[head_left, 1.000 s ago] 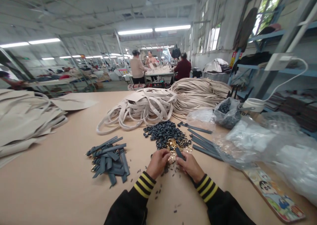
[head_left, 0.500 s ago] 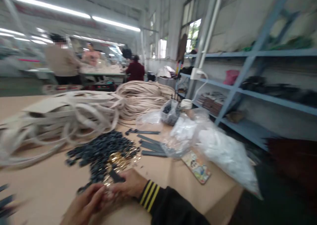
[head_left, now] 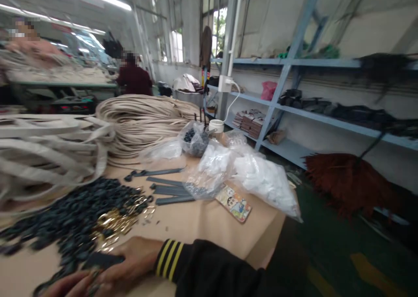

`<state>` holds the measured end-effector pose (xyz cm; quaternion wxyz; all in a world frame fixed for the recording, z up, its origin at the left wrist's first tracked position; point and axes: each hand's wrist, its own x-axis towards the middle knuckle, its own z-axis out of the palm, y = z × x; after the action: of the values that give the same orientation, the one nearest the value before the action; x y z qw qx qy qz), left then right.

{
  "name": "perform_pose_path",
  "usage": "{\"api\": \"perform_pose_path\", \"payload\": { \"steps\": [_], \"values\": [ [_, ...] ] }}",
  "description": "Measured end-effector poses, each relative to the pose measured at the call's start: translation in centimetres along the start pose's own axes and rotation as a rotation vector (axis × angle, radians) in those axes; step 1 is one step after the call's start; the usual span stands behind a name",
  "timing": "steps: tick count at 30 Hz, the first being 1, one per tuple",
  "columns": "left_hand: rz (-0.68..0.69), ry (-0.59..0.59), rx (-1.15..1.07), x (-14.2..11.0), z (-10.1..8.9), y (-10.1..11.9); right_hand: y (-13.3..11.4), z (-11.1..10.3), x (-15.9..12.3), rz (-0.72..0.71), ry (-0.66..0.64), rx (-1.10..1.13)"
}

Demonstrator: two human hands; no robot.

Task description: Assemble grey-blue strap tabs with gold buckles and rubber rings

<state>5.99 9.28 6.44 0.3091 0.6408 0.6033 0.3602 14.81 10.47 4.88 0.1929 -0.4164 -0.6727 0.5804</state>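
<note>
My right hand (head_left: 130, 262) rests on the table at the lower left, fingers closed on a dark grey strap piece (head_left: 102, 260). Only part of my left hand (head_left: 63, 286) shows at the bottom edge, blurred; its fingers meet the right hand's at the strap piece. Just beyond them lie a pile of dark rings (head_left: 78, 210) and a cluster of gold buckles (head_left: 117, 221). More grey strap pieces (head_left: 166, 190) lie further right on the tan table (head_left: 202, 227).
Coils of beige webbing (head_left: 143, 118) and loops (head_left: 45, 153) fill the back. Clear plastic bags (head_left: 261, 179), a cartoon card (head_left: 237, 203) and a white cup (head_left: 215, 125) sit near the table's right edge. Blue shelving (head_left: 294, 62) and a broom (head_left: 346, 179) stand right. People work behind.
The view has swung to the right, so the hands slid to the lower left corner and the shelving and broom came into sight. The hands stay together on the strap piece.
</note>
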Motion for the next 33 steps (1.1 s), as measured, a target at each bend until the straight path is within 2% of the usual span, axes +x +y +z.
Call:
{"api": "perform_pose_path", "payload": {
  "steps": [2, 3, 4, 6, 7, 10, 12, 17, 21, 24, 28, 33],
  "values": [
    [-0.045, -0.054, 0.06, -1.8, -4.4, -0.9, -0.2, 0.6, -0.7, -0.151, 0.124, 0.107],
    [-0.043, -0.074, 0.066, -2.7, -6.0, -0.9, -0.2, 0.9, -1.0, -0.145, 0.13, 0.18],
    [-0.025, -0.077, 0.054, -3.4, -7.2, -0.7, -0.1, 1.1, -1.3, -0.094, 0.121, 0.256],
    [-0.011, -0.105, -0.011, -4.2, -8.0, -0.3, 0.4, 1.3, -1.4, -0.046, 0.16, 0.35],
    [-0.025, -0.119, -0.056, -4.2, -8.0, -0.2, 0.6, 1.5, -1.4, -0.075, 0.173, 0.354],
    [-0.091, -0.133, -0.205, -3.8, -7.6, -0.4, 1.1, 1.8, -1.5, -0.161, 0.08, 0.284],
    [-0.128, -0.1, -0.29, -3.7, -7.5, -0.7, 1.0, 1.9, -1.7, -0.203, 0.023, 0.274],
    [-0.227, -0.001, -0.497, -3.7, -8.1, -1.6, 0.6, 1.8, -2.1, -0.257, -0.025, 0.372],
    [-0.329, -0.052, -0.693, -3.8, -8.3, -2.2, 0.7, 1.6, -2.1, -0.262, -0.076, 0.376],
    [-0.419, -0.142, -0.843, -4.2, -7.8, -2.5, 0.6, 1.5, -2.2, -0.282, -0.098, 0.353],
    [-0.496, -0.234, -0.996, -5.0, -6.3, -3.1, 0.5, 1.7, -2.3, -0.309, -0.059, 0.286],
    [-0.427, -0.139, -0.978, -5.5, -4.7, -3.4, 0.6, 2.5, -2.0, -0.275, 0.061, 0.292]
  ]
}}
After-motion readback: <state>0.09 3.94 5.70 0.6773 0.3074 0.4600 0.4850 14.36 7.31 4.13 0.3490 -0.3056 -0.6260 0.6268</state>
